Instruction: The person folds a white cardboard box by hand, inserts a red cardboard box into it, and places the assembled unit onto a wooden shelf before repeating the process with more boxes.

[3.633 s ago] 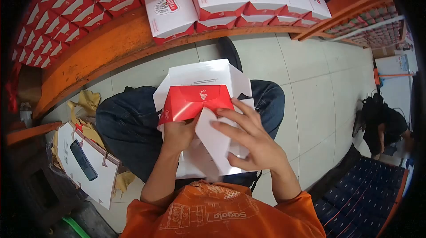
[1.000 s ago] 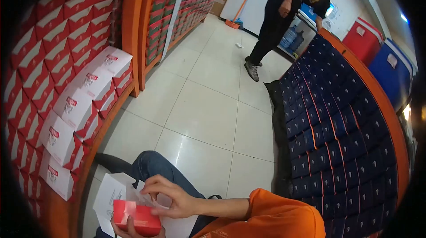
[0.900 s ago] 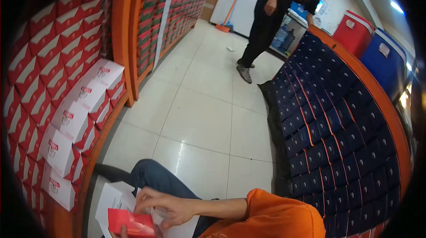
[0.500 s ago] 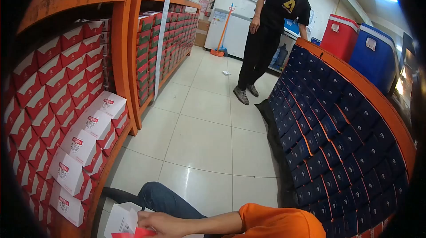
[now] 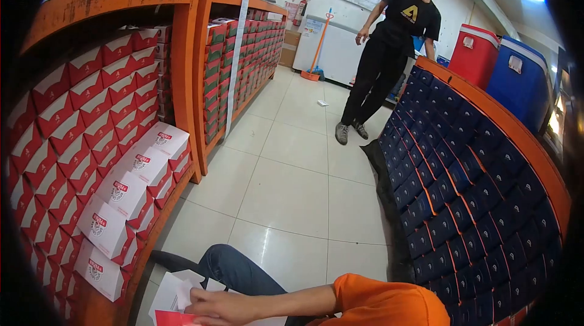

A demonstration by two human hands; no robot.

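At the bottom of the head view, my right hand (image 5: 222,309) reaches left from an orange sleeve (image 5: 389,301). Its fingers are closed on a partly open white carton (image 5: 165,294) with a red flap (image 5: 171,318). White flaps stand up around the fingers, and the carton's lower part is cut off by the frame. My bent knee in dark jeans (image 5: 234,268) lies just beyond the hand. My left hand does not show. Nearest on the left, several white and red boxes (image 5: 100,271) sit in a stepped row along the shelf edge.
Orange racks (image 5: 185,83) with stacked red and white boxes (image 5: 67,137) line the left. Navy boxes (image 5: 468,192) fill the right rack, topped by red (image 5: 468,55) and blue (image 5: 517,79) coolers. A person (image 5: 395,40) stands on the tiled floor (image 5: 280,192) ahead.
The scene has shifted slightly right in view as my head turned left. My right hand stays on the carton, whose white flaps now show more. The standing person's raised hand has shifted a little.
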